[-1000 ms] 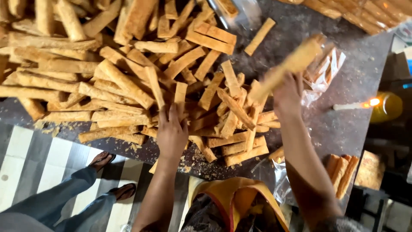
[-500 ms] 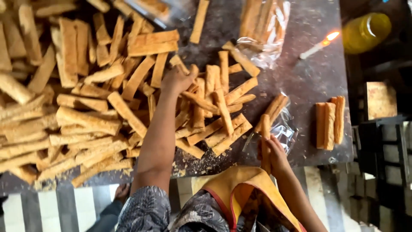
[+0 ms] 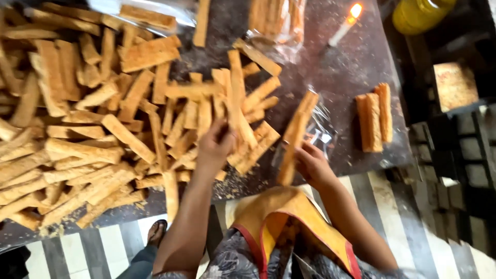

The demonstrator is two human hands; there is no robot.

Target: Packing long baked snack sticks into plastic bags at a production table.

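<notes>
Dark surface [image 3: 356, 67], candlelit: a biscuit stick [image 3: 235, 103] is being pinched from the heap [image 3: 103, 129] by the left hand [image 3: 214, 147], while a bagged stack [image 3: 294, 137] is being gripped by the right hand [image 3: 310, 165].

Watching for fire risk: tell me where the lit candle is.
In the head view, the lit candle stands upper right on the dark table, beside a clear bag of sticks, left of the yellow container.

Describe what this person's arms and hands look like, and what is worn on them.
Both forearms are bare, with no gloves, rings, watch or bangles visible on the left hand or the right hand. No sleeves reach the forearms. Near the body, a grey patterned garment and a yellow cloth with red edging show.
</notes>
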